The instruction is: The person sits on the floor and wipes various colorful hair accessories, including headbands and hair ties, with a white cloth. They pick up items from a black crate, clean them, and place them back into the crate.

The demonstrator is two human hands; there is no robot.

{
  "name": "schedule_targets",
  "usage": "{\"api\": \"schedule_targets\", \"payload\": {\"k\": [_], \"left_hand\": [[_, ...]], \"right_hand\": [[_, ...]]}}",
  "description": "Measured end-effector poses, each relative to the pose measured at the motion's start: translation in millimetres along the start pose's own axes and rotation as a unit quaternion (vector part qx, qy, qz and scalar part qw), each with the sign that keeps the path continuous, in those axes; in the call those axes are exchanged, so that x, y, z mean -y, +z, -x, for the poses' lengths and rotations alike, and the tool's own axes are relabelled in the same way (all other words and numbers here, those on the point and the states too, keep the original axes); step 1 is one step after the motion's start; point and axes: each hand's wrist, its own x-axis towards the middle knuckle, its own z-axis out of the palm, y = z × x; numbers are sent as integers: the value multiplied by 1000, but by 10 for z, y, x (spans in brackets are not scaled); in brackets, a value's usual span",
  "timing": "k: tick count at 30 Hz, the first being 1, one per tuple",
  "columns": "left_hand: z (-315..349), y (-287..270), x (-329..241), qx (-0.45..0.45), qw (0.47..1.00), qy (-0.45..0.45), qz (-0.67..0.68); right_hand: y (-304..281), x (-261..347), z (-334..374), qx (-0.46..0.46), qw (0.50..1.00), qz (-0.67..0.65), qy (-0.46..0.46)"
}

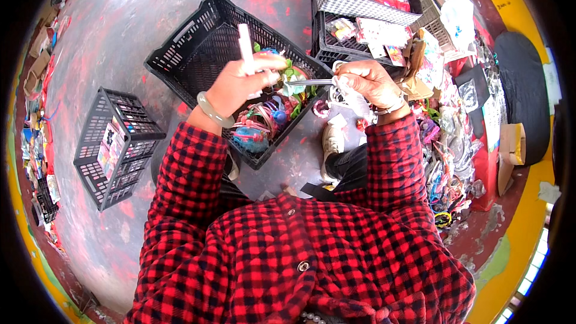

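Whitish slim stick gripped in left hand; right hand pinches slender metal tool; black lattice crate, upper centre.

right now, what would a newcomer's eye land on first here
The red-and-black checked jacket filling the lower middle, most likely. Above it, the left hand holds a pale stick over a large black crate; the right hand grips a slim metal tool at the crate's right corner.

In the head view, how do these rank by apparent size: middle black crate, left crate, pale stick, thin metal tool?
1. Middle black crate
2. Left crate
3. Pale stick, partly hidden
4. Thin metal tool, partly hidden
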Motion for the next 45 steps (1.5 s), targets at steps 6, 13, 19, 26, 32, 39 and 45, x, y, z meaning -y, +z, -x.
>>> {"api": "schedule_targets", "payload": {"k": [6, 13, 19, 26, 32, 39, 45], "left_hand": [[6, 136, 43, 8, 997, -47, -58], [9, 189, 135, 77, 992, -58, -84], [35, 124, 5, 81, 989, -118, -34], [65, 50, -2, 101, 992, -75, 9], [110, -16, -31, 70, 992, -50, 89], [87, -31, 12, 63, 993, -74, 70], [66, 45, 55, 75, 993, -86, -8]], "right_hand": [[200, -37, -169, 20, 970, 239, -49], [386, -99, -295, 36, 956, 272, -107], [217, 53, -191, 65, 987, 140, -55], [-15, -64, -53, 69, 998, 5, 3], [-75, -154, -2, 62, 992, -113, -4], [-41, -106, -21, 53, 998, -38, 4], [137, 32, -90, 84, 994, 57, 27]]}}
